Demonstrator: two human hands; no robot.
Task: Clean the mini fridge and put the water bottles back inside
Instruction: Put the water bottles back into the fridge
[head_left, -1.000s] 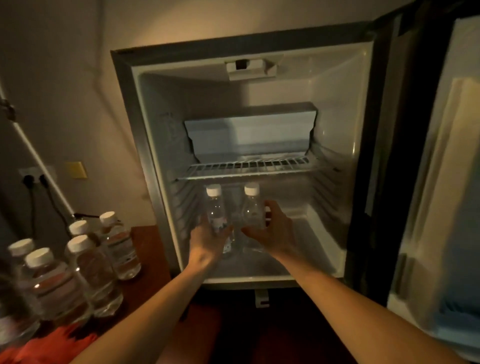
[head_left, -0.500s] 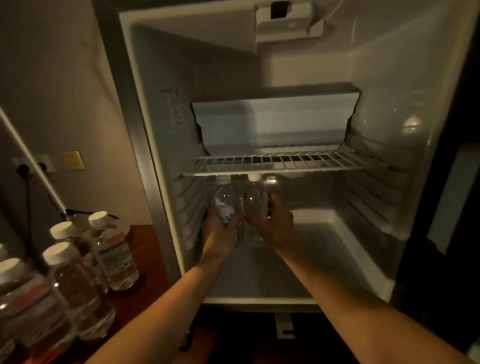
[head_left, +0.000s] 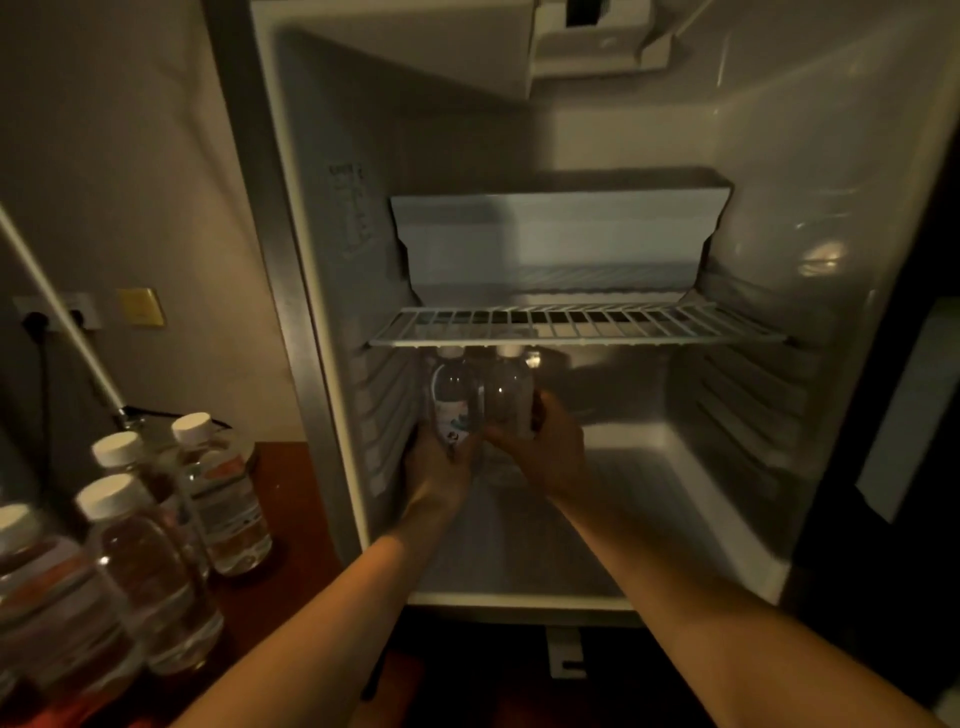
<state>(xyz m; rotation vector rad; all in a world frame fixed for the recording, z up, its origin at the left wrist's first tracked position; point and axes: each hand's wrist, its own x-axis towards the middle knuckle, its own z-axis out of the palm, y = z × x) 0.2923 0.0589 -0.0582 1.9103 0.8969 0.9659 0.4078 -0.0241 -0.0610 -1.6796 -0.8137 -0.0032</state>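
**Two bottles held under the wire shelf, mini fridge open**

Landmark: wire shelf (head_left: 576, 327) of the mini fridge (head_left: 322, 312). All positions are given against it.

- Below the shelf, toward its left end: two clear water bottles standing upright, side by side and touching or nearly so. Their caps sit just under the shelf's front edge.
- Left bottle (head_left: 451, 395): labelled, close to the ribbed left wall. The left hand (head_left: 436, 462) wraps its lower part, fingers curled round the body from the left and below.
- Right bottle (head_left: 506, 389): the right hand (head_left: 545, 452) grips it from the right side, fingers curled behind it and thumb across its lower front.
- Whether the bottle bases rest on the fridge floor cannot be told; the hands cover them.
- Above the shelf: a white freezer compartment (head_left: 556, 244) against the back wall.
- Below the shelf, to its right: the raised step of the fridge floor.
- Outside the fridge, well to the left of the shelf and lower: a dark wooden surface (head_left: 291, 499) carrying a cluster of spare bottles (head_left: 156, 561) with white caps, all upright. At least four show; the nearest are cut by the frame edge.
- Left of the shelf, on the wall: a socket (head_left: 57, 314) with a plug in it, and beside it a yellowish plate (head_left: 139, 306).
- Lighting is dim; label print is unreadable.
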